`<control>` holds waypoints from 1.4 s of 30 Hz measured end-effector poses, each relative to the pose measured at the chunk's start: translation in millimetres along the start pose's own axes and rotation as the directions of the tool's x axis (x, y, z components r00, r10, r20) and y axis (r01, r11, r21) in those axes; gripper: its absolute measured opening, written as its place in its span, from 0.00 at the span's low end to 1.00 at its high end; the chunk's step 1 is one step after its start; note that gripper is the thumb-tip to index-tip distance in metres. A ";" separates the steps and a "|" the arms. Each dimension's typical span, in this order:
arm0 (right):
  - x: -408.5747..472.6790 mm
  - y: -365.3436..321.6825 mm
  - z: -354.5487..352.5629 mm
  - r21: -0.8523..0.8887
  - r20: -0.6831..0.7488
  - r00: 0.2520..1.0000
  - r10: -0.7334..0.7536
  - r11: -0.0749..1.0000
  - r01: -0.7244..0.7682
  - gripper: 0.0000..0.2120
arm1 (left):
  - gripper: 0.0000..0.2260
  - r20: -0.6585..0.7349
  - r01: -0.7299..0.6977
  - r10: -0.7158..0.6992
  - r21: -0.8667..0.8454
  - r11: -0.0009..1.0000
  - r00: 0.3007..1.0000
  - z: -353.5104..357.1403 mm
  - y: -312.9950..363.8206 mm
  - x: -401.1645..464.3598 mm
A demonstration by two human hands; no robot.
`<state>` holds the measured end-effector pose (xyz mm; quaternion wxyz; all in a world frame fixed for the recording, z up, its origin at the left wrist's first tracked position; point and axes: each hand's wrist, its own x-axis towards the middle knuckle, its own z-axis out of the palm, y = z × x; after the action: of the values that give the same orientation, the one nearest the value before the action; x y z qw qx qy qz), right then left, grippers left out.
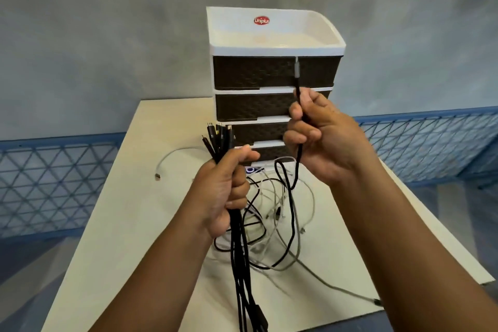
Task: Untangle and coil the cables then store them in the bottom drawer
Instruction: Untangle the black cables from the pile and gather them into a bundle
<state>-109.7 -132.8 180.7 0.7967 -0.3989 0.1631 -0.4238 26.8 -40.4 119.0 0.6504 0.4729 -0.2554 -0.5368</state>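
Note:
My left hand (225, 191) grips a bundle of black cables (238, 256); their plugs stick up above my fist and the strands hang down toward the table's near edge. My right hand (315, 135) holds a single black cable (296, 178) upright, its grey plug raised in front of the top drawer. A tangle of white and black cables (275, 213) lies on the table under both hands. Behind them stands the drawer unit (272, 75), white frame with dark woven drawers; its bottom drawer (269, 152) is partly hidden by my hands.
The cream table (129, 237) carries a separate short white cable (172, 159) at left. A grey cable end (374, 300) trails to the table's near right edge. A blue lattice railing (54, 183) runs behind the table on both sides, under a grey wall.

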 end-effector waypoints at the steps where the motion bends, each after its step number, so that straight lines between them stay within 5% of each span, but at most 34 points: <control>1: -0.4 -3.5 3.0 0.072 0.056 0.998 0.009 0.997 -0.013 0.06 | 0.08 -0.005 0.001 -0.001 0.029 1.000 1.000 1.3 -3.0 -0.2; 7: 2.0 -12.6 10.6 0.264 0.295 0.956 0.000 0.961 -0.081 0.07 | 0.13 0.003 0.065 -0.066 0.116 0.991 0.998 7.9 -15.1 3.3; 15: 4.6 -14.5 2.6 0.347 0.322 0.946 -0.036 0.934 -0.082 0.09 | 0.24 -0.002 0.164 -0.165 0.152 0.975 0.986 16.6 -17.6 0.5; 18: -1.7 -18.2 -13.7 0.206 0.189 0.980 -0.055 0.978 0.015 0.10 | 0.27 0.034 0.152 -0.153 0.019 0.988 0.988 10.5 -19.0 2.2; 21: -11.2 -9.5 -50.3 -0.107 -0.117 0.992 -0.054 0.993 0.042 0.11 | 0.24 0.036 0.086 -0.083 -0.090 0.992 0.996 3.6 -18.0 3.2; 25: -18.6 32.4 -102.0 -0.293 -0.473 0.875 0.106 0.917 -0.270 0.11 | 0.21 0.017 0.038 -0.037 -0.096 0.995 0.999 1.5 -17.7 3.1; 27: -22.4 51.4 -113.7 -0.394 -0.541 0.816 0.202 0.796 -0.459 0.12 | 0.20 0.025 0.024 -0.023 -0.076 0.997 0.999 3.1 -18.2 2.3; 29: -26.2 61.5 -121.4 -0.733 -0.556 0.824 0.110 0.401 -0.549 0.14 | 0.20 0.030 0.012 -0.010 -0.058 0.998 0.999 4.9 -18.7 1.2; 31: -30.6 60.7 -115.9 -0.893 -0.449 0.891 -0.075 0.003 -0.450 0.15 | 0.20 0.037 0.003 -0.001 -0.050 0.999 0.999 5.6 -18.9 1.1; 32: -33.7 57.5 -106.8 -0.922 -0.381 0.912 -0.149 -0.018 -0.388 0.15 | 0.20 0.039 0.000 0.002 -0.049 0.999 0.999 5.9 -19.0 1.1; 36: -47.3 49.8 -59.2 -0.897 -0.227 0.974 -0.014 0.392 -0.204 0.17 | 0.21 0.036 -0.011 0.011 -0.025 1.000 0.999 8.2 -19.7 1.5; 39: -50.2 57.4 -53.6 -0.898 -0.189 0.978 0.088 0.387 -0.208 0.08 | 0.21 0.020 -0.019 0.020 -0.026 0.999 1.000 9.5 -17.7 2.7; 42: -47.0 60.6 -72.1 -0.909 -0.248 0.969 0.012 0.344 -0.237 0.08 | 0.20 0.000 -0.041 0.041 -0.061 0.997 0.999 5.6 -12.6 4.2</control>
<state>-147.4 -111.3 84.8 0.4379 -0.7225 0.4827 -0.2307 17.5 -45.9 109.4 0.6752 0.4472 -0.2489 -0.5312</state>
